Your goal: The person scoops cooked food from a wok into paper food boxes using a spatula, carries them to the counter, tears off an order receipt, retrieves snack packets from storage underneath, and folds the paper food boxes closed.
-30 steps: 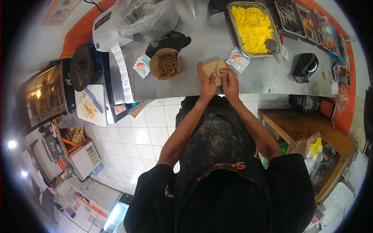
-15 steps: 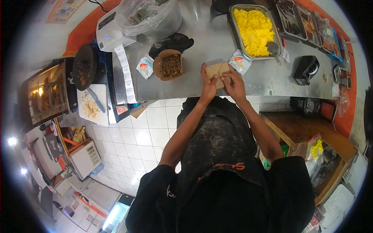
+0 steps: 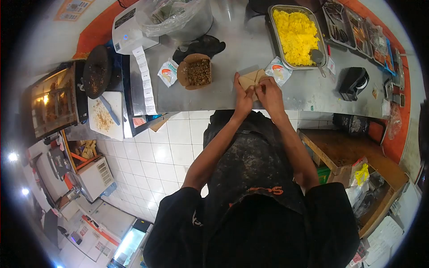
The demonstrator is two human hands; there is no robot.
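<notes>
A small brown cardboard food box (image 3: 251, 78) stands at the counter's front edge, its top flaps folded inward and meeting near the middle. My left hand (image 3: 243, 99) grips its left side, with the thumb on the near part. On the right side, my right hand (image 3: 270, 94) is closed with its fingertips pinching at the flaps. To the left sits an open brown box (image 3: 199, 73) holding dark, crumbly food. A white sachet (image 3: 278, 70) with a red and orange print lies just beyond my right hand. What the closed box contains is hidden.
A steel tray of yellow rice (image 3: 296, 38) with a spoon stands at the back right. A black tape dispenser (image 3: 353, 84) is farther right. On the left are another sachet (image 3: 168, 73), a receipt printer (image 3: 134, 31), a plastic-lined bucket (image 3: 190, 24), and a knife (image 3: 109, 110) on a cutting board.
My right hand's fingers have drawn in closer at the middle of the box top, where the flaps sit slightly differently. The view has shifted a little.
</notes>
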